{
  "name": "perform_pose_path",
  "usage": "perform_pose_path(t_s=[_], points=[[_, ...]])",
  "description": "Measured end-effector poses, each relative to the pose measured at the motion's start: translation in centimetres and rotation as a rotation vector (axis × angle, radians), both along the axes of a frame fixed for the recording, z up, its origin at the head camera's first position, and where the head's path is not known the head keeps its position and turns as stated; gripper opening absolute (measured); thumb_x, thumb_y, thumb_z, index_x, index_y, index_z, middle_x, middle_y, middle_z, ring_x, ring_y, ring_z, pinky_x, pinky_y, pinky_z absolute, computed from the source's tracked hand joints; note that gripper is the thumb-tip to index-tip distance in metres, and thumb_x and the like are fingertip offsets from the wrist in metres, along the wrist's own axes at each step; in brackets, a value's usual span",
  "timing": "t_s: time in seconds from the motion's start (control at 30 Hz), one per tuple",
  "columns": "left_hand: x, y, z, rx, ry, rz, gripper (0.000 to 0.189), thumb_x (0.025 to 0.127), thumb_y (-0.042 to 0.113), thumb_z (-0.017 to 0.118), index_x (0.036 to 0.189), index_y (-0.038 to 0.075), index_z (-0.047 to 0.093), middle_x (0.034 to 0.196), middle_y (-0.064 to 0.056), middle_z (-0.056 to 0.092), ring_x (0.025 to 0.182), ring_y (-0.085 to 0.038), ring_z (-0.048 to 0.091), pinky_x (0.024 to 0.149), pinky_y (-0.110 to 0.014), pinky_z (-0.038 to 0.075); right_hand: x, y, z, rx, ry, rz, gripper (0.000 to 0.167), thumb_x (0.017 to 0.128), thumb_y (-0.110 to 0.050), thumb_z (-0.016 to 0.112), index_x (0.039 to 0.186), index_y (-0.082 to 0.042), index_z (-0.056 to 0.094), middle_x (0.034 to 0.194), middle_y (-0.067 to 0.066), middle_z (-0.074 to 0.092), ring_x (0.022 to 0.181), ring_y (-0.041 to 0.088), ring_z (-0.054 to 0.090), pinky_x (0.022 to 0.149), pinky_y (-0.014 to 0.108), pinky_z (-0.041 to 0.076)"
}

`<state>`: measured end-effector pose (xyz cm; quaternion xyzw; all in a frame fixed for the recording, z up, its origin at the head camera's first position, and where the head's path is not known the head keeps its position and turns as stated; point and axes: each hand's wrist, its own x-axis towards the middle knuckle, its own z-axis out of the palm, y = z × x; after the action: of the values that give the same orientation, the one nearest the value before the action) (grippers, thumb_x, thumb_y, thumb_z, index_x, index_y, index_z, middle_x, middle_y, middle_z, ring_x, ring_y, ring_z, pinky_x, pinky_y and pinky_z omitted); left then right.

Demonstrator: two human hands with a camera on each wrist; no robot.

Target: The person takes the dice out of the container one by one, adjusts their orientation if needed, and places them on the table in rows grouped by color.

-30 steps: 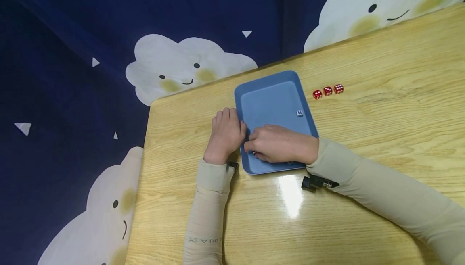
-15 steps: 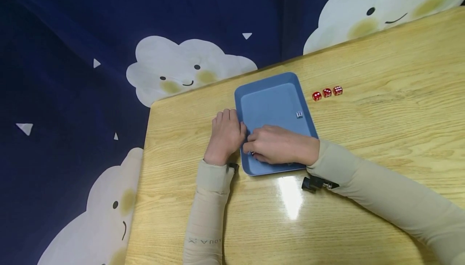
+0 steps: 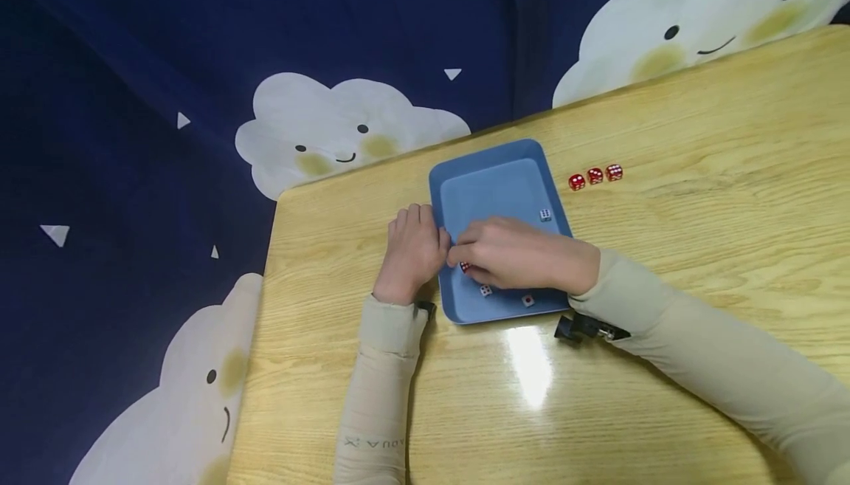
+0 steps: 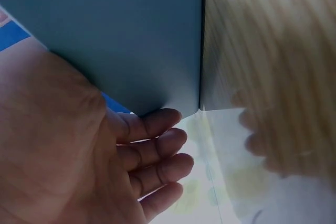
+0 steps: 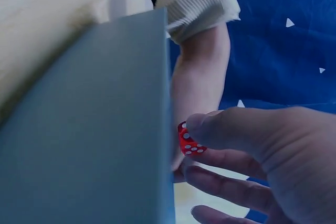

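My right hand [image 3: 511, 252] is over the near half of a blue tray [image 3: 488, 184], pinching a red die [image 3: 465, 266] between thumb and index finger. The right wrist view shows that die [image 5: 190, 142] with white pips at the fingertips, raised past the tray's rim. My left hand [image 3: 413, 252] holds the tray's left side, its thumb over the rim and the other fingers loosely bent outside the wall [image 4: 136, 35]. Inside the tray lie white dice: one [image 3: 545, 215] near the right wall, one [image 3: 485, 290] and another [image 3: 527, 300] at the near end.
On the wooden table [image 3: 697, 249], right of the tray, 3 red dice stand in a row, the middle die [image 3: 595, 175] between two others. A dark blue curtain [image 3: 372, 12] with white clouds hangs along the table's far and left edges.
My right hand has lifted slightly from the tray floor, bringing the red die into clearer sight and uncovering two white dice at the near end. The left hand stays on the tray's side.
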<state>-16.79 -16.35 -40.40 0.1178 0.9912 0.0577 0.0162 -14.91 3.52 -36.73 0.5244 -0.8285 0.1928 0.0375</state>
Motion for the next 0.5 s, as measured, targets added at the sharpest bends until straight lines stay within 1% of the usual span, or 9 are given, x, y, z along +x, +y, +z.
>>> perform_pose_path(t_s=[0.1,0.27,0.5], points=[[0.0,0.1,-0.2,-0.001,-0.014,0.008,0.032,0.105,0.023,0.041,0.121,-0.002,0.053,0.110,-0.017,0.055,0.098,-0.034,0.048,0.089,-0.045,0.041,-0.1,0.5,0.3,-0.014,0.014,-0.009,0.013,0.091,-0.011,0.076,0.104,-0.011,0.073,0.088,0.000,0.072,0.083,0.018,0.065,0.077,0.038,0.055],[-0.1,0.3,-0.2,-0.009,-0.014,0.006,0.033,0.105,0.024,0.042,0.122,-0.002,0.053,0.111,-0.017,0.056,0.101,-0.034,0.050,0.090,-0.046,0.042,-0.2,1.6,0.8,-0.028,0.014,-0.039,0.019,0.090,-0.012,0.078,0.109,-0.011,0.075,0.095,0.001,0.075,0.091,0.020,0.068,0.086,0.041,0.057],[-0.2,0.1,-0.2,-0.030,-0.014,0.013,0.035,0.105,0.025,0.041,0.124,-0.002,0.052,0.113,-0.017,0.056,0.102,-0.034,0.049,0.091,-0.045,0.042,-0.8,3.3,1.2,-0.040,0.042,-0.075,0.020,0.089,-0.011,0.079,0.109,-0.010,0.076,0.101,0.004,0.077,0.097,0.022,0.070,0.089,0.043,0.058]])
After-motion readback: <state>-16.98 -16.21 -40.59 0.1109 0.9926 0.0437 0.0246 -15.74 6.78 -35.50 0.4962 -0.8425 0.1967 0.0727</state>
